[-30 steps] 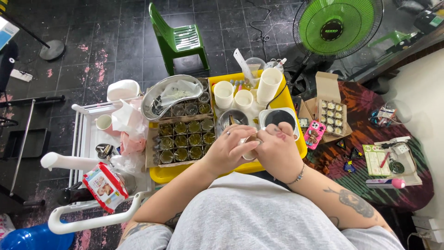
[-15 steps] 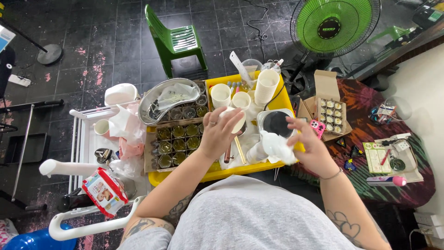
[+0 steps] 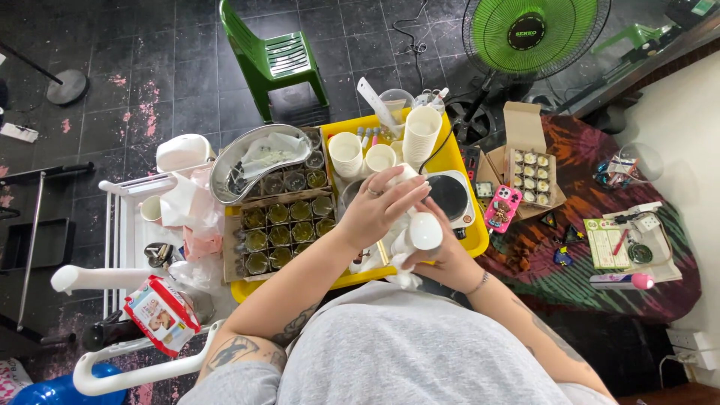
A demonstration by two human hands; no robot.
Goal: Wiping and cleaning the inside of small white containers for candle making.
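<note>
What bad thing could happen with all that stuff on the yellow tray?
The tray is crowded. The left hand reaches over small jars and white cups, so a sleeve or wrist might knock one over. The right hand holds a white cup and crumpled paper right beside the small hotplate; if it is hot, that might scorch.

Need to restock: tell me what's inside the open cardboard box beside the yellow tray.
The open cardboard box holds rows of small round tins with pale filling. Anything beneath them is covered.
</note>
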